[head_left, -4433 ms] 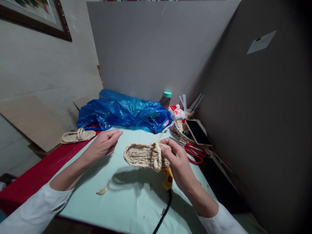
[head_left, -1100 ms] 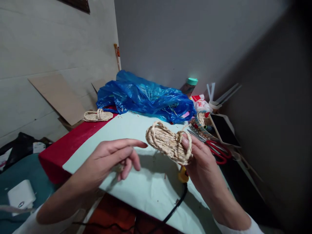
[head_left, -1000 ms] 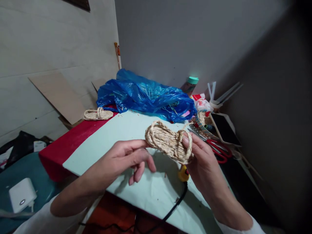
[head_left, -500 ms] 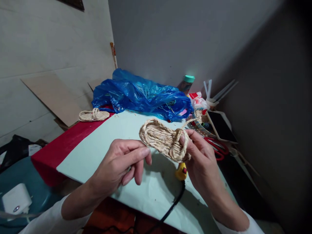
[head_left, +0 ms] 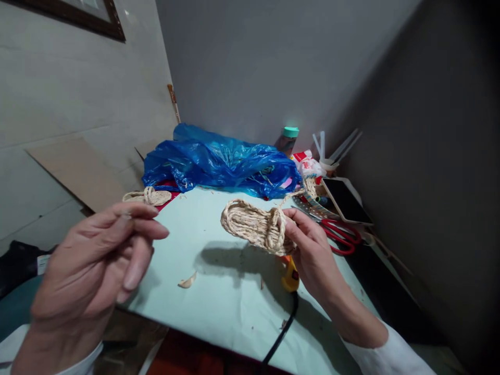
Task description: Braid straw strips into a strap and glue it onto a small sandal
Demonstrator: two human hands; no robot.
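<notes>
Head view: the right hand [head_left: 312, 247] pinches a woven sandal [head_left: 248, 224] at its strapped end above the tabletop [head_left: 219, 317], where a light, steady grip should avoid crushing it. The left hand [head_left: 97, 255], well apart, is half-curled, its contents unclear.

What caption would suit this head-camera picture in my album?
Right hand holding a woven sandal over a pale green tabletop, left hand apart, red-handled scissors nearby.
</notes>
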